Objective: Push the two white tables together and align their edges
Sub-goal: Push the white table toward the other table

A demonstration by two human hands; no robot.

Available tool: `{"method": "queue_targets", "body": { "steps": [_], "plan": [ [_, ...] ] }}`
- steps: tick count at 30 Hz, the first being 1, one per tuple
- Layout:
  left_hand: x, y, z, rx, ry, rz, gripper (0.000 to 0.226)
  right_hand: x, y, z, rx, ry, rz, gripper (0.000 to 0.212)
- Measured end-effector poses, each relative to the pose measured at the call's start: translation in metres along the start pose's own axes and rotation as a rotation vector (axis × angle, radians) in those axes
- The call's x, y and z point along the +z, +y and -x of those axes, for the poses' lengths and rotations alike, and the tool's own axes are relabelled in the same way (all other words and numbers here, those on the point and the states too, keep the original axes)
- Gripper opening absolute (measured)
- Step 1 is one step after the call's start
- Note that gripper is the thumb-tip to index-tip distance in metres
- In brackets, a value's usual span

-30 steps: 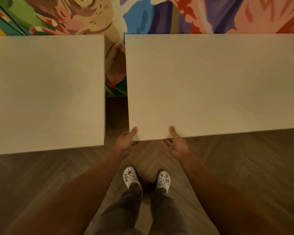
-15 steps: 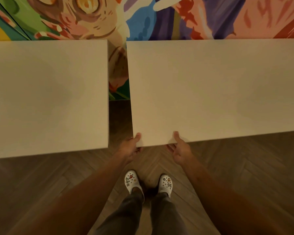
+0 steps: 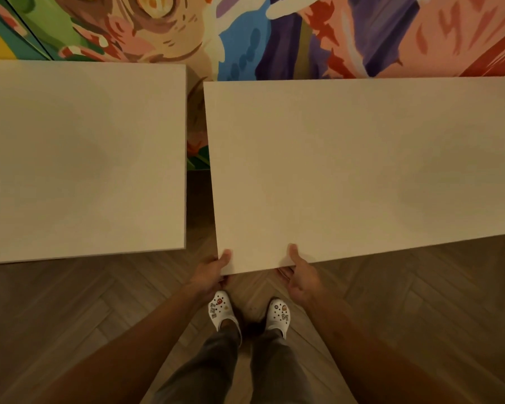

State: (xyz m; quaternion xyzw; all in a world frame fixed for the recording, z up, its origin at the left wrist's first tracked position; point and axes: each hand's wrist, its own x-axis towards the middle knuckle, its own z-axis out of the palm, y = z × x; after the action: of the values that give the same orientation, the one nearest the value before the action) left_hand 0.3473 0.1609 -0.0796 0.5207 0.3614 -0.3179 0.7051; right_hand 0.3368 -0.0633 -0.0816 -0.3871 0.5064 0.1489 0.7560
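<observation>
Right counter: the big flat white rectangular counter on the right [image 3: 362,170] fills the picture from 12 o'clock round to 4 o'clock. Its near left corner is just in front of the person.
Left counter: the other flat white rectangular counter [image 3: 82,158] is at 9 o'clock. It does not touch the right one. A thin gap runs between them.
Left hand: the left hand [image 3: 212,272] grips the near left corner of the right counter, at about 6 o'clock. The thumb lies on top and the fingers are tucked under the edge.
Right hand: the right hand [image 3: 299,274] grips the near edge of the same counter, just to the right of the left hand. The thumb is on top and the fingers curl under.
Edges: the far edge of the right counter sits lower in the picture than the far edge of the left one. The near edges do not line up either.
Floor: brown wooden zigzag floor [image 3: 70,301] shows at 6 to 8 o'clock, with two white clogs [image 3: 220,310] on it.
Wall: a bright painted wall [image 3: 245,33] is at 12 o'clock.
Change: half a second ago the gap looked about the same width. Both hands keep the same grip on the same spots.
</observation>
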Motion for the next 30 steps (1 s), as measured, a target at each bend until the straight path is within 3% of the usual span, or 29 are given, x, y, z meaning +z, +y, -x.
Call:
{"method": "queue_targets", "body": {
  "steps": [9,14,18,24,30],
  "plan": [
    [-0.029,-0.018,0.026,-0.067,-0.032,-0.053,0.033,-0.013,0.033,0.017,0.094,-0.063,0.021,0.045],
    [-0.029,0.008,0.026,-0.061,-0.103,-0.315,0.030,0.017,0.059,0.037,0.370,-0.255,0.348,0.062],
    [-0.020,0.034,0.013,0.023,0.001,-0.205,0.031,0.029,0.053,0.040,0.482,-0.334,0.496,0.080],
    [-0.015,0.046,-0.006,0.058,0.073,-0.101,0.047,0.009,0.042,0.028,0.326,-0.182,0.226,0.062],
    [-0.009,0.033,-0.004,0.101,0.073,-0.252,0.051,-0.001,0.028,0.020,0.118,-0.061,-0.014,0.049]
  ]
}}
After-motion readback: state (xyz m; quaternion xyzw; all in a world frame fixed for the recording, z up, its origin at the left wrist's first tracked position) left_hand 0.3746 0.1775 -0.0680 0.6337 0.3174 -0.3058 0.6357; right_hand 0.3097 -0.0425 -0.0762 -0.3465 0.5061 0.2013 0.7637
